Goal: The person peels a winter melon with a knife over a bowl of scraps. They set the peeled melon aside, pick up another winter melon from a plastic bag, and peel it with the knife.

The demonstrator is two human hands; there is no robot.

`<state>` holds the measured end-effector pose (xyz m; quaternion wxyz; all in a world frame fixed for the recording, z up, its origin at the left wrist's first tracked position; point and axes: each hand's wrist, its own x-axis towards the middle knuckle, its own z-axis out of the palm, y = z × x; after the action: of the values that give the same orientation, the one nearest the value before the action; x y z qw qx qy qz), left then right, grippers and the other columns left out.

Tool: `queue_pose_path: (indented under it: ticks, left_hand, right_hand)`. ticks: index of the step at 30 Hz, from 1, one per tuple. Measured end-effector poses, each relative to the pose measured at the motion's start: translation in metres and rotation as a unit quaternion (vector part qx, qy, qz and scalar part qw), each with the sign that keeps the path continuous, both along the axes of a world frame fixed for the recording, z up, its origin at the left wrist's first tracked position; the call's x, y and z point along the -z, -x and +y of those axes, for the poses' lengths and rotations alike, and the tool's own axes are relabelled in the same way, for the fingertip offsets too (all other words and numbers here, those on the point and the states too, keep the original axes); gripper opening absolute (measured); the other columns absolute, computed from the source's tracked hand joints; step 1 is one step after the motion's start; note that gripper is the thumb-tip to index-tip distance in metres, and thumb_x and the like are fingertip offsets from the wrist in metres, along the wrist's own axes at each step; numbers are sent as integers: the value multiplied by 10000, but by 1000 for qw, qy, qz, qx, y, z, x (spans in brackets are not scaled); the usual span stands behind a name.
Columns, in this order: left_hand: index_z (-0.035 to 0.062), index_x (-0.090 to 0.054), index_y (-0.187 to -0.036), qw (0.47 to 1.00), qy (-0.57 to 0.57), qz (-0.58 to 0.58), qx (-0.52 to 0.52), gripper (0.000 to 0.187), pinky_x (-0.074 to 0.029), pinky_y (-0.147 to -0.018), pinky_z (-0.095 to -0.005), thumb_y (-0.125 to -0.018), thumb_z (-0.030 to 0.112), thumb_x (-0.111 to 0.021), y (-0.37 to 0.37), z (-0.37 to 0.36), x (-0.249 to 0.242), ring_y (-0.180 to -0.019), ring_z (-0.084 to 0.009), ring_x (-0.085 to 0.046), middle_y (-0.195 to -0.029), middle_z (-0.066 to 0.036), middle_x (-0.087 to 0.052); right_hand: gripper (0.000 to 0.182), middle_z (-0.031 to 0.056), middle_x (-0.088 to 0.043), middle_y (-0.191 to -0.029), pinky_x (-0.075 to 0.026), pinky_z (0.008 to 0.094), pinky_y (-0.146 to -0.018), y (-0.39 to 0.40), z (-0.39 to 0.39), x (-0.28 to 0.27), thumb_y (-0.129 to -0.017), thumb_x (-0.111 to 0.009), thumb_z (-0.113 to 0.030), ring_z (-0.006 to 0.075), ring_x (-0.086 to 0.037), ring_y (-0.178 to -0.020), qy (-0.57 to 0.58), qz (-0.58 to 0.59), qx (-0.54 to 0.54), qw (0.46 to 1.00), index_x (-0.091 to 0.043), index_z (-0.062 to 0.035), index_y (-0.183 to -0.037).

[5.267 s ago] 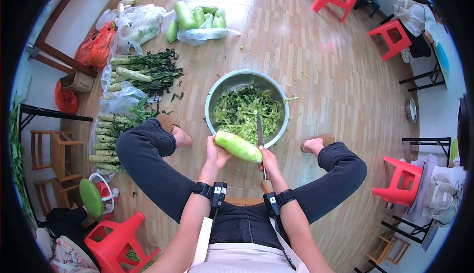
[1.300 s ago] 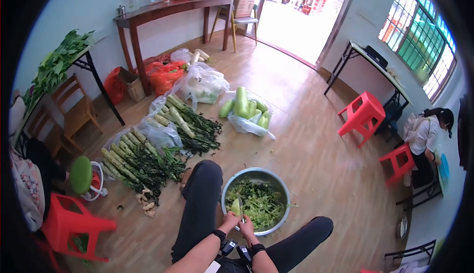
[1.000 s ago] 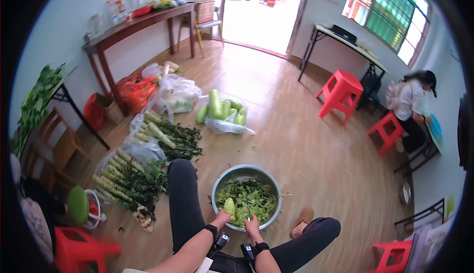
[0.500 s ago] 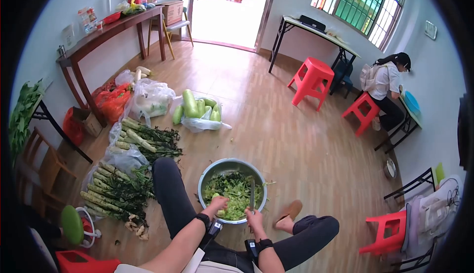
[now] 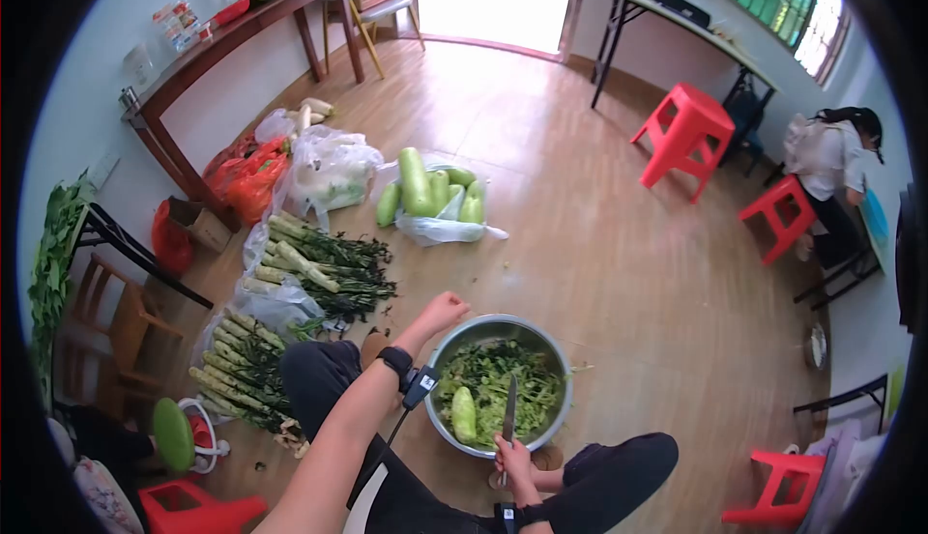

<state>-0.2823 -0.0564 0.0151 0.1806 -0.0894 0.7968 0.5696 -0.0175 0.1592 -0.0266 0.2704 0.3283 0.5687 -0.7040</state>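
Note:
My right hand (image 5: 514,459) is closed round the handle of a knife (image 5: 511,408), its blade pointing up and away over a metal bowl (image 5: 564,360) between my legs. Chopped leafy greens (image 5: 512,370) fill much of the bowl. A thick pale-green vegetable piece (image 5: 464,415) lies on them at the left side. Past the bowl's far left rim, my left hand (image 5: 445,311) is held out above the floor with its fingers curled together. Whatever it may hold is hidden.
Bundles of leafy stems (image 5: 309,259) lie on plastic to the left. Green gourds (image 5: 416,186) sit in a bag ahead, beside another plastic bag (image 5: 333,167). Red stools (image 5: 686,133) stand right. A person (image 5: 831,167) sits at the far right table.
My left hand has left the bowl and moved forward over its far left rim. The knife stays in my right hand, now nearer the bowl's front edge. The view has turned left and down.

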Motion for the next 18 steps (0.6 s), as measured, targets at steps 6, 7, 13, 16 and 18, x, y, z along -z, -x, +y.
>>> queue_pose_path:
  ticks: [6, 7, 13, 16, 18]
  left_hand:
    - [-10, -542, -924, 994, 104, 30, 23, 386, -461, -682, -313, -719, 309, -616, 118, -19, 19, -748, -202, -582, -832, -124, -596]
    - [-8, -530, -946, 990, 129, 47, 16, 384, -457, -680, -301, -730, 296, -622, 140, -22, 25, -768, -188, -571, -845, -113, -587]
    - [-14, -499, -1061, 959, 258, 113, 35, 493, -443, -740, -321, -711, 300, -646, 263, -48, 79, -852, -250, -553, -917, -151, -565]
    - [-28, -461, -1105, 930, 329, 154, 61, 565, -420, -817, -356, -687, 297, -658, 320, -63, 105, -942, -307, -515, -1006, -200, -516]
    - [-43, -418, -1128, 911, 368, 177, 60, 617, -393, -874, -373, -672, 292, -666, 359, -73, 120, -1020, -341, -465, -1081, -229, -456]
  right_hand:
    - [233, -25, -383, -475, -281, 213, -323, 47, -8, 3, -823, -569, -224, 74, -356, -349, 33, -80, 17, 996, -547, -61, -988]
    - [224, -24, -393, -485, -284, 210, -324, 53, -8, 9, -826, -565, -200, 65, -359, -358, 35, -62, 27, 997, -552, -55, -997]
    - [223, 2, -435, -482, -301, 233, -317, 95, -9, 42, -823, -544, -289, 107, -402, -357, -66, -109, 76, 989, -512, -73, -868]
    - [215, -4, -430, -485, -291, 233, -314, 122, -22, 40, -838, -522, -284, 99, -389, -350, -81, -124, 126, 981, -478, -92, -752]
    - [222, 0, -432, -479, -290, 231, -310, 132, -38, 44, -843, -509, -283, 103, -397, -349, -75, -144, 184, 969, -477, -95, -729]
